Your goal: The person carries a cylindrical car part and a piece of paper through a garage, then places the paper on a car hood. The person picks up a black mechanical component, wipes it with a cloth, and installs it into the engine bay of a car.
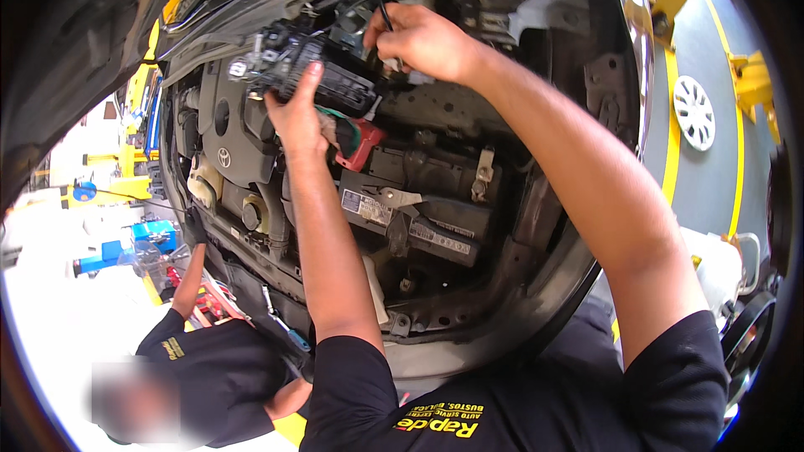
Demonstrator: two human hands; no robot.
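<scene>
My left hand (299,117) is wrapped round the side of a black fuse box (343,88), thumb on top. The box is tilted over the engine bay, with connectors and wires along its far end. Beyond it, my right hand (419,43) is closed in a pinch on a slim black rod-like thing (385,17). Its lower end is hidden by my fingers. Just under my left wrist sits a red plastic piece (362,147) with a green edge. Pliers (397,197) with dark handles lie on top of the car battery (452,213).
The engine cover (230,134) is left of my left arm. A ratchet (285,320) with a blue handle lies on the front edge. At lower left a co-worker in a black shirt (213,377) reaches to the car. A wheel cover (694,113) lies on the floor at right.
</scene>
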